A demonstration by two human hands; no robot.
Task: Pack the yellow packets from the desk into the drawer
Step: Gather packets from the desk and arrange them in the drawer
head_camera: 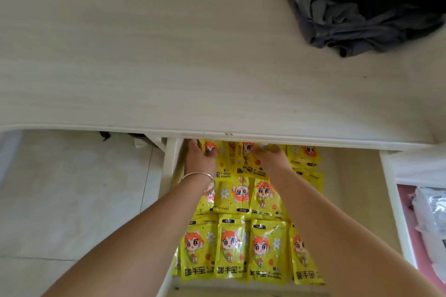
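Both hands at the drawer's [170, 164] back edge: left hand [199, 160] fingers flat on packets [231, 246], right hand [271, 159] pinching one. Desk [169, 55] shows none left. Step: settling the back row. Next, probably: release, withdraw, close drawer.

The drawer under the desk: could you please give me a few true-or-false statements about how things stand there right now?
1. Yellow packets lie in rows in the open drawer. True.
2. Both hands are on the desk top. False: the left hand and right hand are in the drawer's far end, on packets.
3. A bangle is on the right wrist. False: the left wrist.
4. Dark cloth lies on the desk. True.
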